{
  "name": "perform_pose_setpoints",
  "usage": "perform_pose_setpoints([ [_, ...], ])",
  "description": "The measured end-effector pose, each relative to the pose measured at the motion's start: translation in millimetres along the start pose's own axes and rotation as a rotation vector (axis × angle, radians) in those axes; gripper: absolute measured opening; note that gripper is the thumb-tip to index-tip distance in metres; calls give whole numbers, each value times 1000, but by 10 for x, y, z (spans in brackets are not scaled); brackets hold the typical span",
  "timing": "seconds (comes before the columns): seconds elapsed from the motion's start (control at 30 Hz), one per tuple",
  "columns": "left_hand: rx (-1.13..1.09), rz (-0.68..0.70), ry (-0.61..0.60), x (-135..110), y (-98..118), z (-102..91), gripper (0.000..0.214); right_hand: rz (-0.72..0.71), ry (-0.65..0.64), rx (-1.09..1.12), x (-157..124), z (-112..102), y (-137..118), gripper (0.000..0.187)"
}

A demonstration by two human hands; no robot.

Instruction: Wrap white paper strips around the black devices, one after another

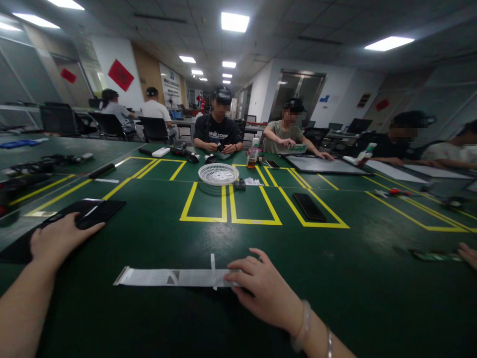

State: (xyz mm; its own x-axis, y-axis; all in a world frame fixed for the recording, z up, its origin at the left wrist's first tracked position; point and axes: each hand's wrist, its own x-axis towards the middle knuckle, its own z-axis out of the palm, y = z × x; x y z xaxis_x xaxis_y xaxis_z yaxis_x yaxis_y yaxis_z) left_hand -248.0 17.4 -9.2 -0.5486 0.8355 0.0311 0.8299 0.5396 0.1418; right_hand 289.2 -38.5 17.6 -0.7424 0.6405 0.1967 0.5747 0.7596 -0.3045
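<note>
A long white flat ribbon cable (149, 276), printed with fine text, lies across the green table in front of me. A narrow pale strip of tape (213, 268) crosses it near its right end. My right hand (257, 283) has its fingers closed on that right end and hides it. At the far left, my left hand (59, 236) lies on a black flat panel or sleeve (106, 210), thumb spread out; some of its fingertips are hard to see.
A white plastic basket (218, 175) stands mid-table beside a small dark part (239, 184). Within yellow tape outlines lies a black phone (309, 206). A bottle (252, 155) stands farther back. Co-workers sit opposite; another person's hand (468, 254) is at the right edge near a green circuit board (434, 255).
</note>
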Motion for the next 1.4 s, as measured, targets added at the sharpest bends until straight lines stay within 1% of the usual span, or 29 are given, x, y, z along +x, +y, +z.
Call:
perform_pose_setpoints([
  [0.1, 4, -43, -27, -71, 131, -51, 106, -1, 6, -22, -2, 19, 9, 26],
  [0.13, -9, -22, -26, -98, 206, -72, 105, -2, 8, -26, -4, 22, 12, 26],
  [0.2, -32, 65, -5, -160, 405, -110, 101, -7, 14, -26, -9, 21, 17, 26],
  [0.27, -50, 216, 42, -248, 661, -129, 93, -29, 34, -3, -20, 12, 22, 27],
  [0.33, -81, 414, 89, -379, 948, -124, 86, -73, 71, 47, -34, 0, 20, 27],
  [0.4, -143, 620, 100, -563, 1234, -96, 81, -125, 122, 110, -47, -13, 5, 26],
  [0.47, -221, 814, 52, -790, 1486, -54, 76, -164, 162, 170, -55, -24, -18, 26],
  [0.53, -285, 974, -53, -1030, 1682, -9, 70, -183, 173, 217, -54, -30, -40, 27],
  [0.6, -323, 1092, -167, -1250, 1816, 31, 69, -186, 163, 235, -49, -28, -49, 28],
  [0.67, -342, 1161, -235, -1426, 1898, 59, 71, -190, 152, 226, -43, -19, -43, 27],
  [0.8, -371, 1208, -261, -1631, 1983, 96, 72, -183, 111, 188, -35, -14, -17, 26],
  [1.0, -390, 1252, -258, -1734, 2056, 210, 71, -172, 74, 149, -21, -14, -11, 27],
  [1.13, -326, 1261, -231, -1763, 2051, 269, 69, -183, 87, 159, -16, 35, 1, 29],
  [1.2, -301, 1269, -243, -1762, 2032, 268, 68, -178, 86, 162, -17, 53, 6, 28],
  [1.27, -306, 1266, -261, -1749, 2010, 229, 61, -174, 85, 156, -20, 57, 9, 28],
  [1.3, -315, 1254, -268, -1738, 1998, 193, 53, -171, 88, 149, -21, 52, 11, 28],
  [1.4, -329, 1167, -298, -1695, 1962, 30, 22, -162, 135, 111, -22, 12, 21, 28],
])
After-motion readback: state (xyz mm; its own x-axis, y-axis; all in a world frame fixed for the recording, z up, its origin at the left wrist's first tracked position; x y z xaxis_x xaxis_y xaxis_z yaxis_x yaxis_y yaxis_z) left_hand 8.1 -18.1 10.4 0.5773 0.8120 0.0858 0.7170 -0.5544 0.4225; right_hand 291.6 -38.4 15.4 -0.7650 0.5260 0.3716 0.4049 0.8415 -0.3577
